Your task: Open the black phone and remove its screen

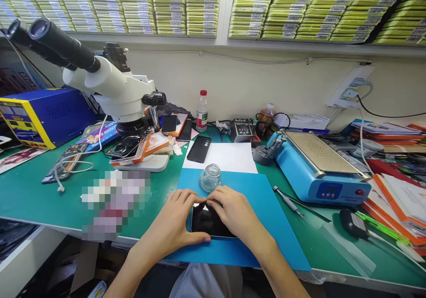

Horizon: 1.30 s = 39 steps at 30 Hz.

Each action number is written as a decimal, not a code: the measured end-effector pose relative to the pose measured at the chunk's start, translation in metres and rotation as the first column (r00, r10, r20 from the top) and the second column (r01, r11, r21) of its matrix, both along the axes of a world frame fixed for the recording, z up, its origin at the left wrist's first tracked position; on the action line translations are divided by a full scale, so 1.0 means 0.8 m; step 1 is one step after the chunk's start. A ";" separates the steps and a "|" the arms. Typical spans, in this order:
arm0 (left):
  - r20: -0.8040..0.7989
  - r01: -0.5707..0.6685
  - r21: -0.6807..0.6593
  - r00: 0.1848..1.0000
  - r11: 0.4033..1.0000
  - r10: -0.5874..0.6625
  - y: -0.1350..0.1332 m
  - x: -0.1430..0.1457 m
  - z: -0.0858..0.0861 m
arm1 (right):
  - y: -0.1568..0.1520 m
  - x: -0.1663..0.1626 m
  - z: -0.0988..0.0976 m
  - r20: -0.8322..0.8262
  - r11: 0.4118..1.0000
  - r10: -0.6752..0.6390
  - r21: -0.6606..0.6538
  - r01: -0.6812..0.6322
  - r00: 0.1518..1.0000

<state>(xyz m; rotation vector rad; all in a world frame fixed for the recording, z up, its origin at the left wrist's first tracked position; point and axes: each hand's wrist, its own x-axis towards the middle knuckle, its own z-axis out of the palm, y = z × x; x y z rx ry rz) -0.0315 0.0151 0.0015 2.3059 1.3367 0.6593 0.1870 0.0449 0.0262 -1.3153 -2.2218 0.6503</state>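
Observation:
A dark smartphone (208,224) with a glossy black face lies on the blue mat (266,204) in front of me. My left hand (179,220) grips its left end, thumb along the near edge and fingers at the far edge. Above the phone's far edge, my right hand (233,209) has thumb and forefinger pinched together, close to the left fingertips. Whatever is in that pinch is too small to make out. The right hand covers part of the screen. Just beyond both hands stands a small glass jar (211,178).
A second black phone (199,149) rests on white paper (229,156). To the right are a screwdriver (289,202), thin tweezers and a blue heating plate machine (319,169). A microscope (113,85) and piled phones stand left. A red-capped bottle (202,113) is at the wall.

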 end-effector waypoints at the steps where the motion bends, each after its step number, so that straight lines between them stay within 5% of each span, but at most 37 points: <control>1: 0.002 0.000 -0.004 1.000 1.000 0.000 0.000 0.000 0.000 | 0.001 0.000 0.001 -0.008 1.000 0.001 -0.013 -0.001 1.000; 7: 0.056 0.000 -0.040 0.998 0.999 0.002 0.000 0.001 0.002 | -0.002 0.034 0.012 -0.140 0.992 0.001 -0.127 -0.019 0.990; 14: 0.239 0.013 -0.242 0.970 0.970 0.047 -0.003 -0.016 0.017 | -0.007 0.095 0.005 -0.269 0.967 -0.218 -0.186 0.172 0.938; 23: 0.024 0.141 -0.128 0.990 0.982 -0.139 0.002 -0.025 0.017 | -0.006 0.023 0.007 -0.199 0.987 -0.116 -0.135 0.090 0.973; 39: 0.016 0.208 -0.036 0.978 0.977 -0.207 0.011 -0.029 0.009 | -0.003 0.020 -0.005 -0.112 0.998 -0.061 0.001 0.062 0.992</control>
